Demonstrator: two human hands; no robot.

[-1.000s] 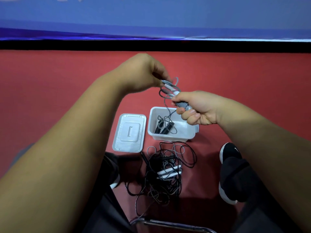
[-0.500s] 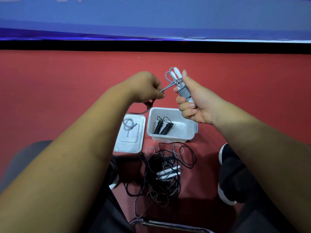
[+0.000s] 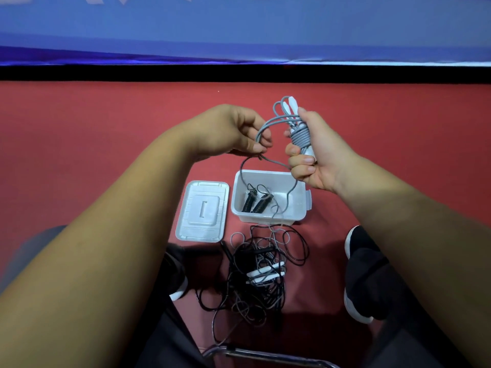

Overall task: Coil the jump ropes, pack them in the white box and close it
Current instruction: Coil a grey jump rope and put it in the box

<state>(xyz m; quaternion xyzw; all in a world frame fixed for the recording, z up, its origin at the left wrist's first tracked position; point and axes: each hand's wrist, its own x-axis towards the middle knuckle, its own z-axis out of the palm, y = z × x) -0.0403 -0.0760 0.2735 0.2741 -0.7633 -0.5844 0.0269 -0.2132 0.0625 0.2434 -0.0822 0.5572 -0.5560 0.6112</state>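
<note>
My right hand (image 3: pixel 316 158) grips the white handles of a grey jump rope (image 3: pixel 300 134), with grey cord wound several turns around them. My left hand (image 3: pixel 236 131) pinches the loose grey cord just left of the bundle. The free end of that cord hangs down across the open white box (image 3: pixel 300 211) on the red floor. A coiled black rope (image 3: pixel 255 201) lies inside the box. The white lid (image 3: pixel 203 211) lies flat to the left of the box. A tangle of black and grey ropes (image 3: pixel 263 274) with white handles lies in front of the box.
Black shoes sit on the floor, one at the left (image 3: pixel 178 277) and one at the right (image 3: pixel 358 274) of the tangle. A metal chair edge (image 3: pixel 265 357) shows at the bottom. A black strip and blue barrier (image 3: pixel 239 35) bound the red floor at the back.
My left hand has drawn the grey cord round into an arc beside the bundle, and more turns sit on the handles. The cord no longer lies on the lid.
</note>
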